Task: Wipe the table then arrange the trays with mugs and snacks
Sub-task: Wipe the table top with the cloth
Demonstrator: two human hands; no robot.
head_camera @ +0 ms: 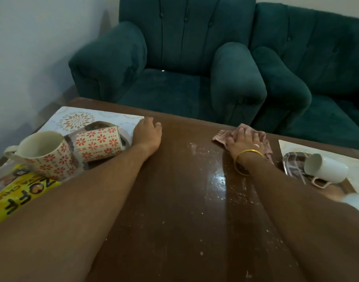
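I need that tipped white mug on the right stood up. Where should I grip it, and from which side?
Likely round the barrel of the white mug, coming from above, fingers over the far side, thumb near. It lies on its side, mouth facing left, and its handle sits low on the near side, hard to hook.

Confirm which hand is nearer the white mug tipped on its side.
Right. The right hand presses the cloth just left of the white mug. The left hand rests much farther left, at the corner of the patterned tray.
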